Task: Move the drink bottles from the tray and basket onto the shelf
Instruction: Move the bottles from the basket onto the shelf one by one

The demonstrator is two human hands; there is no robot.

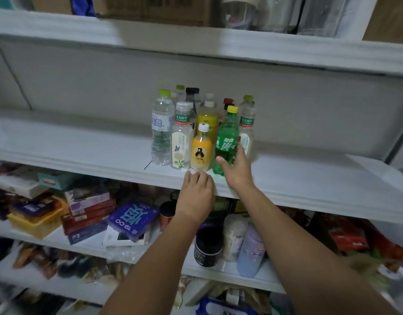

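we see a white shelf (82,142) crossing the middle of the frame. at centre frame a tight cluster of drink bottles (181,137) stands upright on it, an orange bottle (201,153) and a green bottle (226,135) foremost.

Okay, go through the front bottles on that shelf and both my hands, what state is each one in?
green soda bottle: upright on the shelf, yellow cap on, gripped low
orange bear bottle: upright, white cap on
clear water bottle: upright, green cap on
right hand: wrapped round the green soda bottle
left hand: fingers resting on the shelf edge, holding nothing
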